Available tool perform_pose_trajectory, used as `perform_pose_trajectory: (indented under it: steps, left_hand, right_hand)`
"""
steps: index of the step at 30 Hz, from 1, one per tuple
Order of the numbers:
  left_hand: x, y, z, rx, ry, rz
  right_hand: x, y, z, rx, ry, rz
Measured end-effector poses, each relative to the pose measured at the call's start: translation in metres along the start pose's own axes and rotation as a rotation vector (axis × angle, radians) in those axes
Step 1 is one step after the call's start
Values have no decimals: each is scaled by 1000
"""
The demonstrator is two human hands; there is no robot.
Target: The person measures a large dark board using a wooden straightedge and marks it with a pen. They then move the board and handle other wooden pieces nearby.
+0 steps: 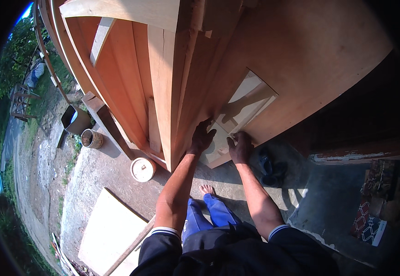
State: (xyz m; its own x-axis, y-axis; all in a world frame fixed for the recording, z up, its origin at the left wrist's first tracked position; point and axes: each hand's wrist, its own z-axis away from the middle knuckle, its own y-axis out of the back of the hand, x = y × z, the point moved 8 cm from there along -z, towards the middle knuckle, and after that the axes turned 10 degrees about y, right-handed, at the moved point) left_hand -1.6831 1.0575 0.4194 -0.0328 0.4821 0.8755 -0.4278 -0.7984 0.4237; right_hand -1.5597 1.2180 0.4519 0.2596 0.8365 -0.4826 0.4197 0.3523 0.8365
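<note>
A large curved wooden structure (301,64) of reddish plywood, with ribs and planks, fills the upper view. It has a rectangular opening (250,87) near its middle. At the opening's lower part, my left hand (202,137) has bent fingers on the left edge of a pale thin board (212,156). My right hand (240,146) grips the right side of that board, its fingers curled near the opening's lower corner. The fingertips of both hands are partly in shadow.
A white bucket (142,169), a stained can (92,138) and a dark container (75,120) stand at left beside a leaning board (105,122). A pale sheet (105,225) lies lower left. Dark footwear (269,168) is right of my bare foot. Patterned material (370,223) lies far right.
</note>
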Motion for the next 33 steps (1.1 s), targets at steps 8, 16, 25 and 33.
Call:
perform_pose_trajectory:
  steps: [8, 16, 25, 33]
  left_hand:
    - [-8, -5, 16, 150, -112, -52]
    - [-14, -3, 45, 63, -92, -107]
    - [-32, 21, 126, 164, 58, 21]
    - [-133, 27, 311, 357, 394, 324]
  right_hand:
    - [1, -24, -1, -303, 42, -257]
    - [-13, -38, 23, -503, 311, -289]
    - [-29, -49, 43, -459, 640, -180]
    - [-69, -14, 56, -571, 434, -309]
